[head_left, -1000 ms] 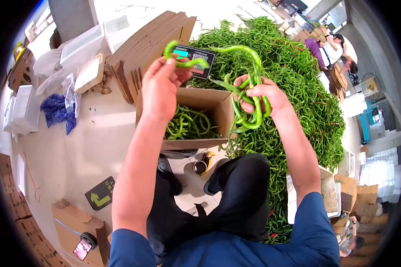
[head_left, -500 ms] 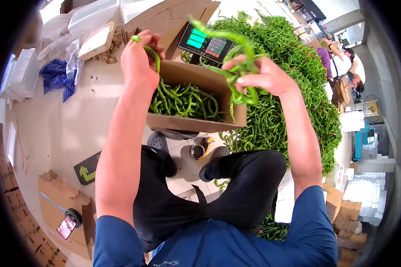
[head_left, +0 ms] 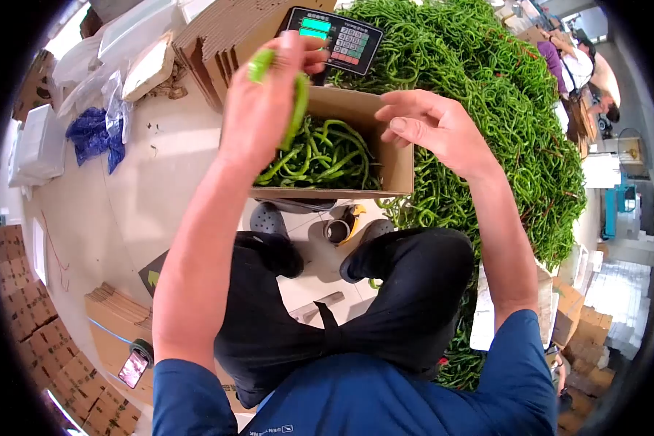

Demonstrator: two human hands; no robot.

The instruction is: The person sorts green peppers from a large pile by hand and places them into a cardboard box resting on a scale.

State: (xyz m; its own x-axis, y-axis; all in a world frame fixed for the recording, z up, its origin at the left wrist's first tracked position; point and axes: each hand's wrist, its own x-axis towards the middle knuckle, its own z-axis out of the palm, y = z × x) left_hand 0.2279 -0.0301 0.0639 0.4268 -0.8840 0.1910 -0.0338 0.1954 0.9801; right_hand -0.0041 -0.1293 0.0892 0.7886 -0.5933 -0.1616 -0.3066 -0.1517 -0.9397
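Note:
My left hand (head_left: 265,102) is closed round a curved green pepper (head_left: 294,116), above the left end of an open cardboard box (head_left: 400,163). Long green peppers (head_left: 327,156) lie inside the box. At the box's right rim my right hand (head_left: 436,131) is open, fingers apart, with nothing in it. Behind the box stands a scale display (head_left: 334,40) with lit green readouts, partly covered by my left fingers. A large heap of green peppers (head_left: 487,102) spreads to the right and back.
Flattened cartons (head_left: 218,43) stand behind my left hand. A blue plastic bag (head_left: 94,138) and white boxes (head_left: 40,149) lie at the left. A phone (head_left: 133,368) is at the lower left. Other people (head_left: 578,69) are at the upper right.
The peppers that were in my right hand are gone from it, and its fingers have opened. My left hand, still holding a pepper, has moved right over the box.

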